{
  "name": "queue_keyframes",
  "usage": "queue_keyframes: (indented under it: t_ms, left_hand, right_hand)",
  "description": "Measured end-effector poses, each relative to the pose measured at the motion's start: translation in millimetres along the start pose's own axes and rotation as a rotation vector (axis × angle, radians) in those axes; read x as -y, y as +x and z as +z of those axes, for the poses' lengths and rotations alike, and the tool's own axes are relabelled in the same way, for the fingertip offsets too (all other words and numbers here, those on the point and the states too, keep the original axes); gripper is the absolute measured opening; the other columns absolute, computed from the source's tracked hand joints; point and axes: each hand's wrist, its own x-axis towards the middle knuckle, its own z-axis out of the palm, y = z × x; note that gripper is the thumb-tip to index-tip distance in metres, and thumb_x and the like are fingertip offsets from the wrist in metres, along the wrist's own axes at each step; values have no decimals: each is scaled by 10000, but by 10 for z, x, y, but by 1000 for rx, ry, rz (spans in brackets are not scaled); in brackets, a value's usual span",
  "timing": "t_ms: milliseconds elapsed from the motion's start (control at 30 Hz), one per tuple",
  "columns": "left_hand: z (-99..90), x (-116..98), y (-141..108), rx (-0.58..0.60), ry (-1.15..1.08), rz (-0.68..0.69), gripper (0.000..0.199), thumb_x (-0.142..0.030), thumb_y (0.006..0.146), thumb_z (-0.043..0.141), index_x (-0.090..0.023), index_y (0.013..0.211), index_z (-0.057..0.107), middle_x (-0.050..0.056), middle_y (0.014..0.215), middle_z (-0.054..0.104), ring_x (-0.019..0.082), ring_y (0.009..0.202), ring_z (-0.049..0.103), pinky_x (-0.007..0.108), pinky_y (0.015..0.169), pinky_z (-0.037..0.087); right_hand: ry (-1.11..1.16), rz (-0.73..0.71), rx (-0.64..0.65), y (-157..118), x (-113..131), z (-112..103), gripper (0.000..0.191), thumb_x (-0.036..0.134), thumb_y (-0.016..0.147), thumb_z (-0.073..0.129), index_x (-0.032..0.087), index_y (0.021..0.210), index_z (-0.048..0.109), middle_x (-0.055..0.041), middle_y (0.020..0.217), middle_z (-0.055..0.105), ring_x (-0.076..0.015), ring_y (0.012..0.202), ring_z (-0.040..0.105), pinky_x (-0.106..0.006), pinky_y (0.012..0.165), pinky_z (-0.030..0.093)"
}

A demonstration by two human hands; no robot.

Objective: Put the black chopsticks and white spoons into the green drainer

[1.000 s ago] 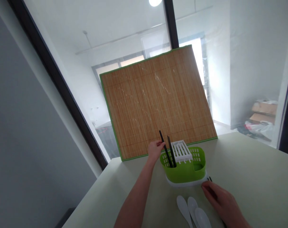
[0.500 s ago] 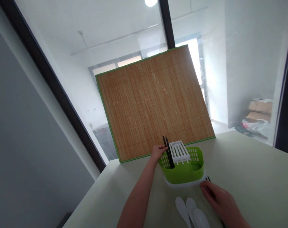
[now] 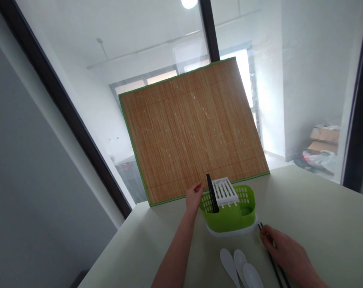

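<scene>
A green cutlery basket [image 3: 226, 222] with a white base stands on the table, a white slatted rack [image 3: 225, 191] across its middle. Black chopsticks [image 3: 212, 194] lean upright in its left compartment. Beside them, just off the basket's left rim, my left hand [image 3: 194, 197] is empty, its fingers loosely curled and slightly apart. My right hand [image 3: 285, 250], to the front right of the basket, grips another pair of black chopsticks [image 3: 274, 264] low over the table. Three white spoons [image 3: 240, 266] lie in front of the basket, partly cut off by the frame edge.
A bamboo mat [image 3: 193, 132] with green edging leans against the glass behind the basket. The pale table [image 3: 307, 216] extends to both sides. Beyond the glass, cardboard boxes [image 3: 324, 138] and plastic bags lie in another room.
My left hand has let go of the chopsticks in the basket and drawn slightly left. My right hand has moved a little right, showing more of the chopsticks it holds.
</scene>
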Motion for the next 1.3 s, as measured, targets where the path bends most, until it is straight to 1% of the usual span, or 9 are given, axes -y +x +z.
queue_keyframes:
  t_ms: [167,300,400,567,767,1000,1100,1200,1300]
  left_hand:
    - [-116,157,-605,-371,-95,86,374,-411,814,542,-157,1078,619,119,1040,659,189,910,626,332,822,499]
    - [-85,508,-1121,-355,-64,73,324,-372,824,529,-193,1080,614,81,1006,658,184,901,626,312,795,505]
    - [-23,662,-1308,-308,-48,34,316,-344,831,517,-204,1102,598,63,965,655,174,862,630,280,731,513]
    - [80,621,-1407,-262,-58,35,332,-341,844,498,-221,1146,569,64,971,650,179,852,641,248,622,514]
    - [114,638,-1472,-189,1,151,277,-285,846,507,-226,1104,590,53,944,661,164,830,640,298,751,530]
    - [99,638,-1459,-168,11,153,243,-280,845,499,-228,1048,622,53,946,668,162,806,641,281,710,534]
    - [74,588,-1462,-186,15,161,221,-275,833,503,-228,996,645,48,929,670,161,792,638,277,705,532]
    - [52,543,-1461,-208,24,181,214,-269,827,501,-229,973,653,42,915,668,159,789,631,273,710,527]
    - [45,525,-1456,-215,25,197,214,-264,826,499,-224,972,651,43,919,665,154,779,625,266,702,524]
  right_hand:
    - [-124,84,42,-72,-89,-8,221,376,893,376,239,834,540,-29,757,688,-237,676,667,-285,510,340]
    - [-216,75,5,-274,-88,58,267,404,886,391,205,901,568,-77,880,677,-252,714,676,-311,539,397]
    - [-289,22,19,-421,-66,131,253,367,841,443,198,956,593,-121,1050,641,-254,741,678,-315,541,427]
    - [-408,9,136,-480,-55,146,380,116,742,444,213,1071,606,-112,1040,662,-252,752,687,-299,534,447]
    - [-481,31,171,-386,-245,-22,437,9,728,394,186,1052,628,-139,1003,693,-260,722,691,-315,554,461]
    - [-434,10,167,-371,-570,-71,398,64,736,416,197,1023,657,-155,1082,681,-300,808,689,-390,634,512]
    - [-339,-8,139,-361,-679,-76,360,110,736,437,213,991,670,-145,1004,708,-296,757,693,-396,638,513]
    - [-210,-32,145,-322,-659,-225,230,206,772,455,245,867,662,-98,858,725,-270,655,684,-360,586,500]
    - [6,-140,63,-268,-457,-476,195,369,863,442,281,906,611,-32,826,709,-230,690,676,-315,611,498]
